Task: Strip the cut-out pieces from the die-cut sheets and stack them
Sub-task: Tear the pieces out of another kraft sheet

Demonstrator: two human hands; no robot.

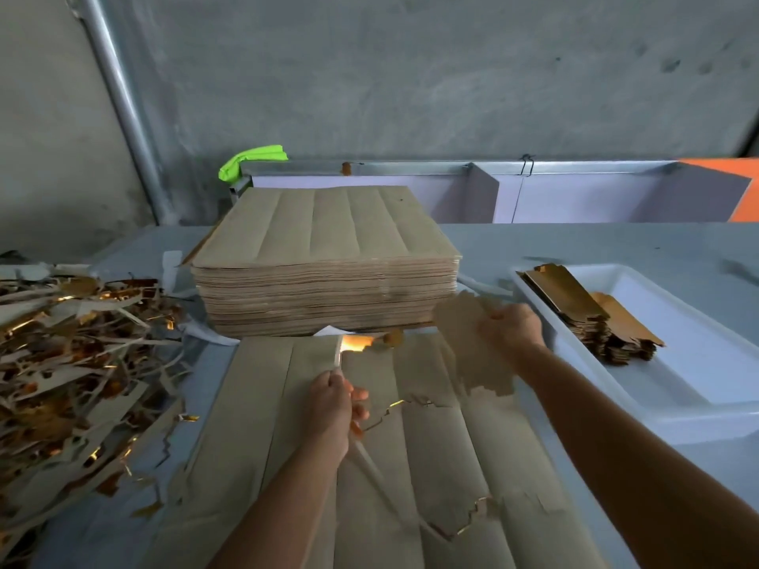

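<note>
Left hand (333, 400) pinching strip (339, 355) — right hand (509, 327) gripping piece (472, 342)

Sheet stack (324, 256) on table (575, 244), centre, behind loose die-cut sheet (410, 466) at near edge. Scrap heap (70, 363) left of both. Tray (673, 388) right of stack, cut pieces (583, 310) piled in its far-left end. Wall (410, 76) behind table.

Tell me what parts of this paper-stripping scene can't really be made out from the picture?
- Piece in the right hand: motion-blurred in the head view, outline unclear.
- Left hand: its fingertips curl behind the thin strip, hiding the pinch.
- Scrap pile: cut off by the left edge.
- Sheet being stripped: near end cut off by the bottom edge and covered by forearms.
- White tray: count of pieces too small.
</note>
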